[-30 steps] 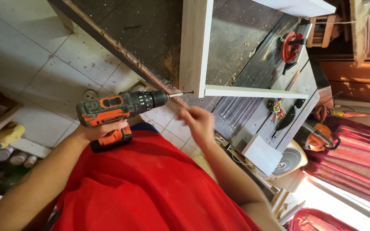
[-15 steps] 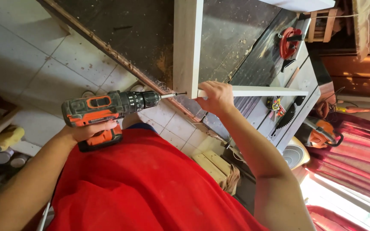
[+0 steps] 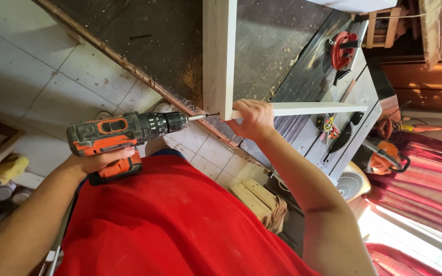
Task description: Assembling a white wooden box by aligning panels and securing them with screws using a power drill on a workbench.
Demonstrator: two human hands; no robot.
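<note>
At the board corner, your cordless drill (image 3: 124, 134), orange and dark grey, sits level, its bit tip touching the edge of the upright pale board (image 3: 219, 56). Your left hand (image 3: 98, 162) wraps the drill's handle, fingers curled tight around it. Your right hand (image 3: 250, 120) grips the end of the white crosspiece (image 3: 313, 108), fingers closed over it, just beside the bit. Behind: dusty dark worktop (image 3: 144, 46), saw blade (image 3: 341, 139), tiled floor (image 3: 21, 66).

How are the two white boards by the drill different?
The wide board runs up the picture; the thin board runs sideways from it. The drill bit points at the wide board's face, while the right hand grips the thin board's end. Both are pale and flat and meet at a corner.
</note>
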